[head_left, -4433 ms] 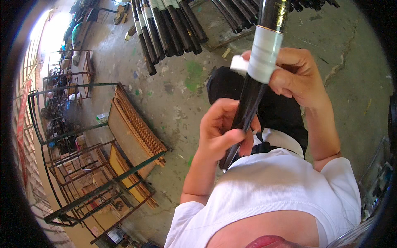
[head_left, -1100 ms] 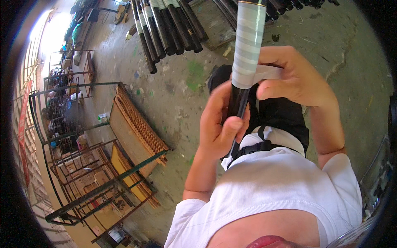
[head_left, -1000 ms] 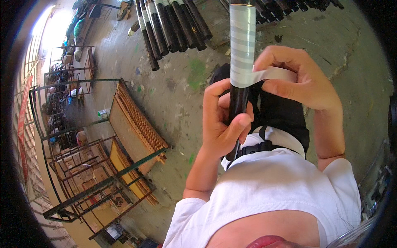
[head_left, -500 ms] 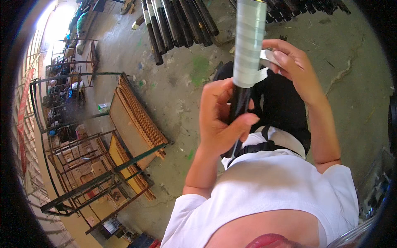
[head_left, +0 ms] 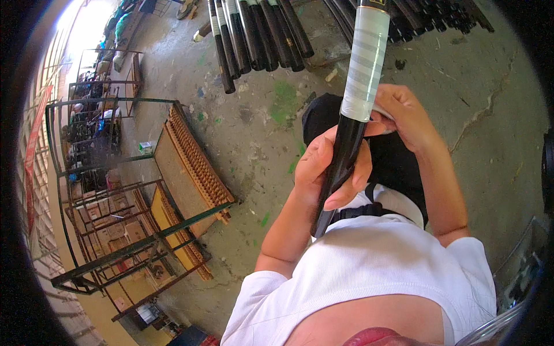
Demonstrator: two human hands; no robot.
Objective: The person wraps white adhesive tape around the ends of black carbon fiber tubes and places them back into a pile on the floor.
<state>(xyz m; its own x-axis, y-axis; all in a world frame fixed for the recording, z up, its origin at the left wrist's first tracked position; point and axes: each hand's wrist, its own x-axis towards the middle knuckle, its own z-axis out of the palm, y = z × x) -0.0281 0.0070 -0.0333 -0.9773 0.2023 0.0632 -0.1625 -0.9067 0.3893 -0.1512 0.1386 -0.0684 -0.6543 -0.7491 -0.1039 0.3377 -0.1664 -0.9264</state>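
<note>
A glossy black pole (head_left: 348, 141) stands tilted in front of my chest, its lower end near my shirt. White tape (head_left: 363, 69) is wound in overlapping bands round its upper part, and a dark stretch with gold marks shows above. My left hand (head_left: 316, 164) is closed round the bare black part just under the tape. Beside the wrapping's lower edge, my right hand (head_left: 407, 115) has its fingers pinched on a white tape strip (head_left: 385, 114). The fingers partly cover that strip, so its full length is hidden.
Several black poles (head_left: 254, 40) lie on the concrete floor ahead, with more dark poles (head_left: 427, 20) at the far right. To the left stands a metal frame rack (head_left: 167, 230) with a board (head_left: 184, 173) edged by rows of brown, rounded pieces.
The pole has shifted slightly right and tilts more. My left hand has changed its grip and turned. My right hand has come down and closer to the left, and less of the strip shows.
</note>
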